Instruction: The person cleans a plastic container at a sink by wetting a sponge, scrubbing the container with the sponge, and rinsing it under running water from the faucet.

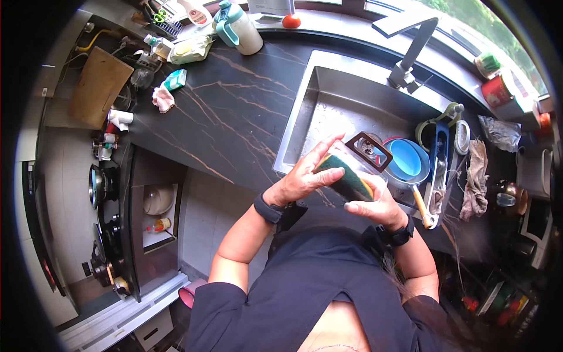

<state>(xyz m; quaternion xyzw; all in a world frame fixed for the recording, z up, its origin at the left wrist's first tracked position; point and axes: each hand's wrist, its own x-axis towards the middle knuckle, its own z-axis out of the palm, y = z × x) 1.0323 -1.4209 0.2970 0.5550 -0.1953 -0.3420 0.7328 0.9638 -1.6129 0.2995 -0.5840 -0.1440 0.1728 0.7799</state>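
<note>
Between my hands, over the sink's near edge, is a green-and-yellow scouring sponge [346,179]. My left hand [304,177] grips its left end, thumb across the green face and fingers behind. Around the right end, my right hand [376,203] has its thumb in front and its other fingers partly hidden. Just beyond the sponge shows a clear plastic piece with a dark brown, frame-like handle [350,142]; I cannot tell whether it is joined to the sponge. A blue bowl [406,158] sits in the sink to the right of the hands, beside a pan's wooden handle [421,202].
The steel sink [298,111] has a grey faucet [404,73] at its back. A rag [475,179] lies to the right. On the dark counter [234,94] stand a large bottle [243,32] and a pack of wipes [190,50]. A tomato [291,22] rests on the sill.
</note>
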